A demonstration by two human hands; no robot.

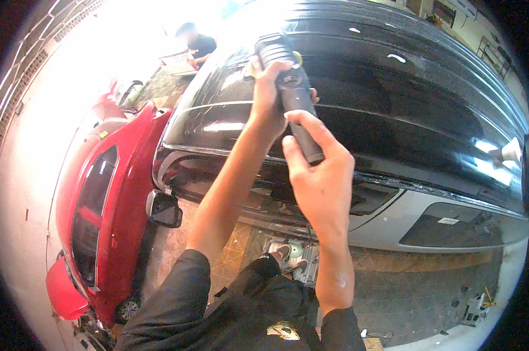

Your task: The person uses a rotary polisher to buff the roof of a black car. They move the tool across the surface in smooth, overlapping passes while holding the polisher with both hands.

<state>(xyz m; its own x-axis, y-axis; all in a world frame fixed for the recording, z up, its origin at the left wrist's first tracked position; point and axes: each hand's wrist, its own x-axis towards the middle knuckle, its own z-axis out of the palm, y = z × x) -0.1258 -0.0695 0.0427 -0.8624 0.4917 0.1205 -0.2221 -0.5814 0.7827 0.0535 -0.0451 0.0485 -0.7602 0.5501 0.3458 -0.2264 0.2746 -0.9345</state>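
Observation:
A black car polisher (295, 93) lies over the glossy black roof (381, 88) of a vehicle, with a bit of yellow showing beside its head. My left hand (268, 88) is wrapped round the polisher's body near the head. Farther back, my right hand (324, 167) grips the rear handle, its thumb and fingers on either side. The polisher's underside is hidden, so I cannot tell how it meets the roof. White smears (396, 58) of paste dot the roof to the right of the tool.
A white-topped object (512, 150) stands at the roof's right end. The vehicle's grey side (387, 219) drops off below my hands. My feet (299, 268) are on a ribbed light platform. A red car (121, 205) with raised panels is at left; a person (201, 47) stands beyond.

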